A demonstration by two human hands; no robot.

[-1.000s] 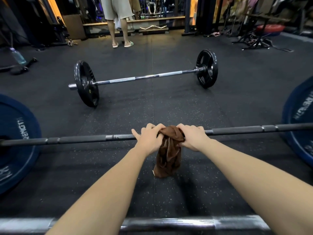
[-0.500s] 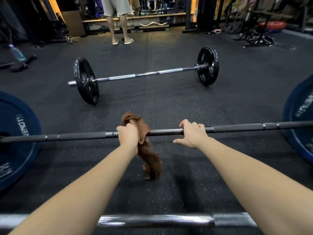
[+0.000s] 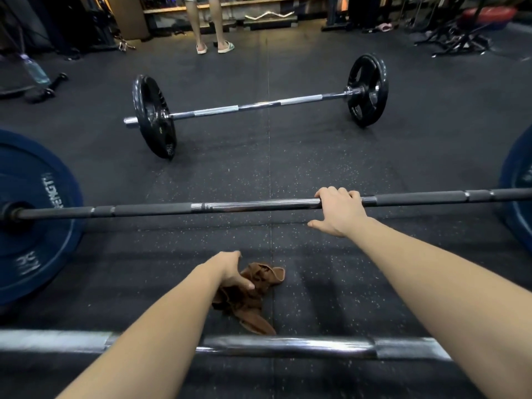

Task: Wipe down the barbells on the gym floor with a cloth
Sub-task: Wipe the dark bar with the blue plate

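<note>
Down from the middle barbell (image 3: 244, 205) has come the brown cloth (image 3: 259, 283), which half a second earlier was wrapped on the shaft under the left hand (image 3: 230, 270). It now lies crumpled on the black rubber floor (image 3: 316, 156), between that barbell and the chrome bar nearest the camera (image 3: 288, 345). The left hand has dropped with it and rests on the cloth's left edge. Its thumb lies across the fabric and its fingers, mostly hidden, seem to be closed on it. The right hand (image 3: 339, 214) stays on the middle barbell to the right of centre, fingers curled over the shaft and thumb held off it towards the person. A blue bumper plate (image 3: 31, 214) loads the left end of this barbell. Further off lies a second barbell with black plates (image 3: 259, 105), and beyond it a standing person's bare legs (image 3: 207, 21) show. No bar is being wiped at this moment. The pictures cannot show how clean any bar is, but the far barbell and the nearest bar probably remain to be done.
</note>
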